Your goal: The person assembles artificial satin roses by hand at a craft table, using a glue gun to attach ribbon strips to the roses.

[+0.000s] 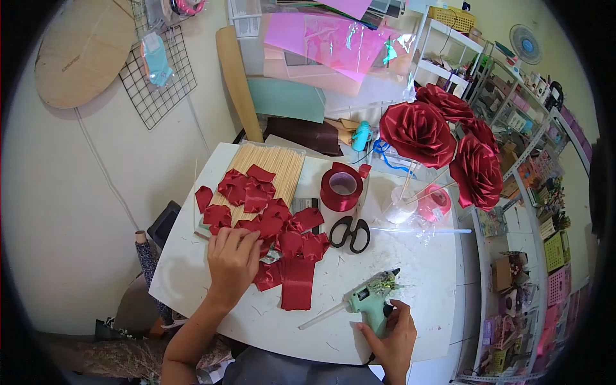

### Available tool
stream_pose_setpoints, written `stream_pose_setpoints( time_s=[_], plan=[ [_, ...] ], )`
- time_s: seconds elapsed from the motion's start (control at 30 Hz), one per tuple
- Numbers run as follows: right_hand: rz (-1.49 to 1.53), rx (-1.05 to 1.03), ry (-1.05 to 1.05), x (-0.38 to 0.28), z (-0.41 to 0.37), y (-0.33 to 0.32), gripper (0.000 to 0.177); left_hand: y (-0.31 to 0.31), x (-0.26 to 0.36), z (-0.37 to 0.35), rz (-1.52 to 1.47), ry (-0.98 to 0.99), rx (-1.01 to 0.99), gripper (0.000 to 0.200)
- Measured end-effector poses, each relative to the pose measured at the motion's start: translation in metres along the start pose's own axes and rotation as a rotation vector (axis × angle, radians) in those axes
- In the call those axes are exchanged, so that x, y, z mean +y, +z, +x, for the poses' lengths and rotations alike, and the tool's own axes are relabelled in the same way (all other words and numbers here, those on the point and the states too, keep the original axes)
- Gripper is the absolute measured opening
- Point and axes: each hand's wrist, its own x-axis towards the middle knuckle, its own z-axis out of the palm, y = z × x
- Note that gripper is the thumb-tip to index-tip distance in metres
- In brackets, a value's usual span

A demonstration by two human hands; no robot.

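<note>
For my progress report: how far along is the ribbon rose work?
Done: several red ribbon roses stand finished. In hand: the left hand rests on the cut red petals, and the right hand grips the glue gun. Left: many of those petals and the bare sticks lie unused.

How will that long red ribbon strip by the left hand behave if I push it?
The ribbon strip is thin and lies flat on the table, so it is probably floppy and very light. Its satin sheen suggests it may slide easily. It touches the cut ribbon pieces above it, so a push could drag them too.
</note>
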Motion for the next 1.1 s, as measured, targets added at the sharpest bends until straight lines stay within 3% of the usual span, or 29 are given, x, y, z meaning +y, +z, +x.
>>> stream_pose_setpoints(
  time_s=[0.17,0.23,0.37,0.5,0.57,0.7,0.9,0.97,1.0,1.1],
  plan=[
    [0.057,0.039,0.032,0.008,0.004,-0.007,0.073,-0.019,0.01,0.001,-0.108,0.074,0.096,0.022],
    [0.027,0.082,-0.036,0.008,0.006,-0.01,0.074,-0.022,0.014,-0.003,-0.189,0.138,0.248,0.021],
    [0.012,0.064,-0.067,0.003,0.004,-0.011,0.071,-0.023,0.008,-0.001,-0.177,0.177,0.281,0.02],
    [-0.034,-0.039,-0.048,-0.001,0.003,-0.006,0.068,-0.019,-0.009,0.013,-0.016,0.05,0.077,0.015],
    [-0.188,-0.078,-0.166,0.002,0.006,-0.003,0.062,-0.013,-0.013,0.014,0.137,0.023,-0.028,0.011],
    [-0.086,-0.098,-0.086,0.003,0.01,-0.006,0.054,-0.009,-0.011,0.008,0.064,0.02,-0.116,0.011],
    [0.423,-0.012,-0.008,0.015,0.005,-0.001,0.042,-0.009,-0.023,0.012,-0.115,-0.152,-0.098,0.016],
    [0.783,0.051,-0.144,0.02,0.003,0.003,0.042,-0.009,-0.017,0.015,-0.238,-0.331,-0.016,0.021],
    [0.778,0.051,-0.139,0.021,0.001,0.002,0.042,-0.012,-0.01,0.014,-0.251,-0.335,-0.003,0.025],
    [1.122,-0.042,0.065,0.009,-0.004,-0.001,0.043,-0.016,0.027,-0.007,-0.459,-0.388,-0.15,0.027]
  ],
)
